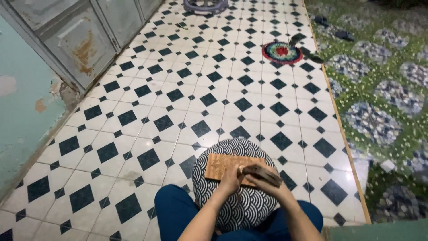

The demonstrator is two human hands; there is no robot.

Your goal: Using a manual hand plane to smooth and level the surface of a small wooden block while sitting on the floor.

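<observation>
A flat wooden board (220, 165) lies on a round black-and-white wave-patterned cushion (236, 203) in front of my knees. My left hand (232, 180) rests on the board's near edge, fingers curled on it. My right hand (263, 178) is closed around a dark tool (263, 172) that lies over the board's right end. My legs in blue trousers (176, 209) flank the cushion.
The floor is white tile with black diamonds (178, 111). A worn metal door (76, 40) and a peeling wall stand at the left. A round colourful mat (281, 52) and dark sandals (312, 56) lie far ahead. Pebbled green paving (383, 89) runs along the right.
</observation>
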